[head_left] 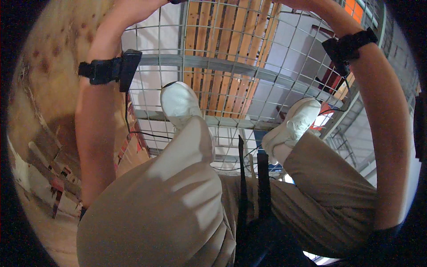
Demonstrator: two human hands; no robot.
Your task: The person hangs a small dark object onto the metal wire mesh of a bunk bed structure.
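View downward from the head. Both forearms rise past the upper edge, so both hands lie out of frame; whether their fingers are spread or closed cannot be told. The left forearm (pixel 95 133) carries a black wrist strap (pixel 111 69) with a boxy unit; the right forearm (pixel 387 133) carries a second black strap (pixel 349 46). Between the arms, two white shoes (pixel 180 104) (pixel 296 122) stand on a wire mesh floor (pixel 231 40), beige trousers (pixel 178 196) beneath the viewer. Through the mesh, wooden slats (pixel 222 53) and grey beams (pixel 249 71) show below. A plywood wall (pixel 49 98) stands outside the left arm.
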